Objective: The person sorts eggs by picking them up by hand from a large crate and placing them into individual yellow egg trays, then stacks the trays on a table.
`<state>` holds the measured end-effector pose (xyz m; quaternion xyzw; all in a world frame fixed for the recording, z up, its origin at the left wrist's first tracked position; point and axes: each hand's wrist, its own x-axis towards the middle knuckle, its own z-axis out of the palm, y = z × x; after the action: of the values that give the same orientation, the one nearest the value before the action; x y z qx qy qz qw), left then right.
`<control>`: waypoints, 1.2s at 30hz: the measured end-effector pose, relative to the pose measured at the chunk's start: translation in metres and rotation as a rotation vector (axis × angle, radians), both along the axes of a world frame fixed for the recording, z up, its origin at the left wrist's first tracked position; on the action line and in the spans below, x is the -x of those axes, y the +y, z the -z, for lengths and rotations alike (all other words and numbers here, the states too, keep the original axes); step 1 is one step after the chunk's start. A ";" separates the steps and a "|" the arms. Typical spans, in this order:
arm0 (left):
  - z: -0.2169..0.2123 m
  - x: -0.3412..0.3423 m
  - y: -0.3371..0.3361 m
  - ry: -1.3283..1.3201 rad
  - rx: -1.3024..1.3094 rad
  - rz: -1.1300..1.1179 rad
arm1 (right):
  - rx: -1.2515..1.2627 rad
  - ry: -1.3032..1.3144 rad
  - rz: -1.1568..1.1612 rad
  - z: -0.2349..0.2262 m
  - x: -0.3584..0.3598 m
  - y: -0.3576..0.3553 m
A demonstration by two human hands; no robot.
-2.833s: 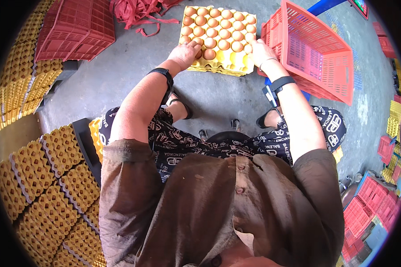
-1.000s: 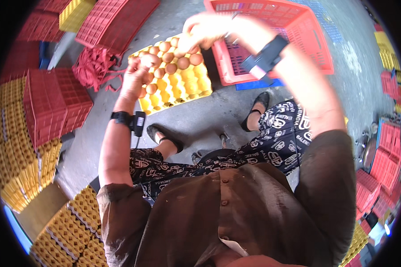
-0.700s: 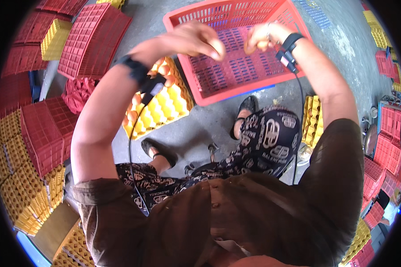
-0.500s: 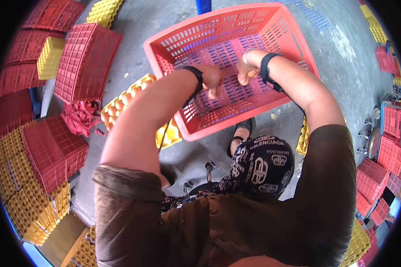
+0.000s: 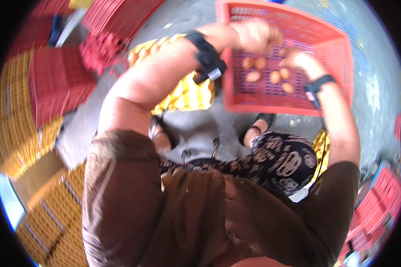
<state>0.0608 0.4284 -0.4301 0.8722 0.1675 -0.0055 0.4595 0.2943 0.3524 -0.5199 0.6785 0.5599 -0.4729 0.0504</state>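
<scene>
Sitting low on the concrete floor (image 5: 200, 129), the person has a brown shirt and patterned shorts filling the near part of the view, sandalled feet poking out below. Right past the knees sits a yellow egg tray (image 5: 187, 91), moulded cups, looks like plastic, mostly hidden behind the left forearm.

Beyond that is the red crate (image 5: 338, 66), a stiff plastic lattice with a gridded bottom, and both hands are over it. The left hand (image 5: 256, 35) is curled, but it's blurred so I can't tell if there's an egg in it. The right hand (image 5: 298, 58) also looks curled just above the crate floor, fingers too smeared to say whether they're gripping anything. A handful of brown eggs (image 5: 272, 73) lie loose on the bottom, smooth and oval, some near each other.

My worry: loose eggs on hard plastic mesh with nothing cushioning them. Drop one from height or let them roll together and shells crack. Bumping the crate would do it too.

Further out, stacked red crates (image 5: 58, 84) and yellow trays (image 5: 49, 222) on the left.
</scene>
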 end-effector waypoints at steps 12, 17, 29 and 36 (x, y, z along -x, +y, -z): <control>0.099 0.382 -0.087 0.569 -0.553 -0.332 | -0.387 -0.327 -0.664 -0.099 0.307 0.023; 0.110 0.385 -0.086 0.337 -0.617 -0.426 | -0.453 -0.357 -0.318 0.028 0.289 0.015; 0.102 0.367 -0.096 0.529 -0.525 -0.413 | -0.595 -0.319 -0.435 0.002 0.324 -0.006; 0.075 0.352 -0.091 0.436 -0.456 -0.626 | -0.516 -0.356 -0.492 0.003 0.329 0.001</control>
<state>-0.2914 0.3375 -0.5049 0.8370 0.5134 -0.0127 0.1890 -0.0351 0.3537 -0.5230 0.5860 0.7885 -0.1654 0.0865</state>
